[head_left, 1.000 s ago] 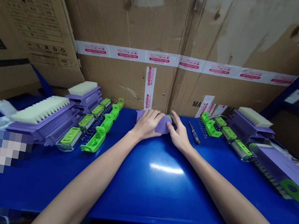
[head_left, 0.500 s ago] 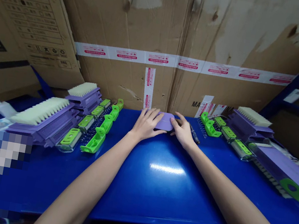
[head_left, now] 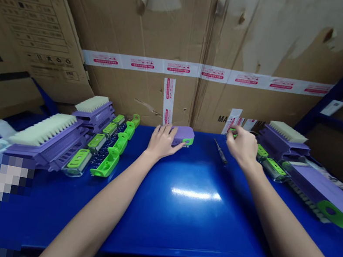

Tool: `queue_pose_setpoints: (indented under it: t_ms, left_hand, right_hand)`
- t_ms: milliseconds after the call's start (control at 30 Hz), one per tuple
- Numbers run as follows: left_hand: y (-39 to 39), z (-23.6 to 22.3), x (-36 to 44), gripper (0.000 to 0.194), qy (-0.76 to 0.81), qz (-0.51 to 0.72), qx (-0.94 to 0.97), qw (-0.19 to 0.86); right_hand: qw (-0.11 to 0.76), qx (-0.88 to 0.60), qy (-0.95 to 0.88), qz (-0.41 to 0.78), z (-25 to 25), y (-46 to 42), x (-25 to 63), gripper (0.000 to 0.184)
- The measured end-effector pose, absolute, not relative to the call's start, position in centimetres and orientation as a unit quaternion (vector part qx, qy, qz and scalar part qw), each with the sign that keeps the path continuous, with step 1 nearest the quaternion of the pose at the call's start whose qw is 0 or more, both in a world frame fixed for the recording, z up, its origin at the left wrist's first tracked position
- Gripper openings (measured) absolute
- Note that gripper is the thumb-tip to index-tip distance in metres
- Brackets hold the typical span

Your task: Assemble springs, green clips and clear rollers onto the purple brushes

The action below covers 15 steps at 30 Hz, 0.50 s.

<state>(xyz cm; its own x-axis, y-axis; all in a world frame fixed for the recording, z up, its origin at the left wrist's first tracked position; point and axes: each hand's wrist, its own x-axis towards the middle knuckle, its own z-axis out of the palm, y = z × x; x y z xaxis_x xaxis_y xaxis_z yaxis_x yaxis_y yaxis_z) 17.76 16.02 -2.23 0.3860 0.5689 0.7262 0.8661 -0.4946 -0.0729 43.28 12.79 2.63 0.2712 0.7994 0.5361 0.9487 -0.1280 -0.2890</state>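
My left hand (head_left: 161,141) holds a purple housing with a green end piece (head_left: 185,135) near the back of the blue table. Its fingers lie over the top and the thumb is at the front side. My right hand (head_left: 243,144) is at the back right, by a green end piece (head_left: 232,133) and the small metal springs laid out there. Its fingers are curled together; whatever is between them is too small to make out. Between the hands lies a dark screwdriver (head_left: 221,152).
At left stand purple housings with white bristles (head_left: 43,128), clear-and-green blocks (head_left: 97,142), springs and a row of green end pieces (head_left: 113,159). More purple housings (head_left: 283,144) and a long purple-and-green brush (head_left: 329,192) lie at right. Cardboard (head_left: 148,31) closes off the back.
My right hand has left the purple housing and moved right to the springs and green pieces. The housing's green end now shows. My left hand stays on it.
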Motion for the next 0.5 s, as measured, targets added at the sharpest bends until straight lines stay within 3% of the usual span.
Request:
queue_pose_setpoints:
  t_ms: [167,300,500]
  left_hand:
    - [16.1,-2.2,17.6,0.045,-0.442,-0.342,-0.799,0.221]
    - [16.0,-2.0,17.9,0.036,-0.455,-0.331,-0.796,0.224]
    - [15.2,-1.0,17.6,0.045,-0.422,-0.381,-0.803,0.179]
  right_hand:
    - [0.146,-0.769,-0.594,-0.189,3.6,9.7,46.1,0.037]
    - [0.012,-0.797,-0.584,-0.15,3.2,7.5,48.3,0.037]
    - [-0.027,-0.807,-0.577,-0.124,2.7,5.8,49.2,0.035]
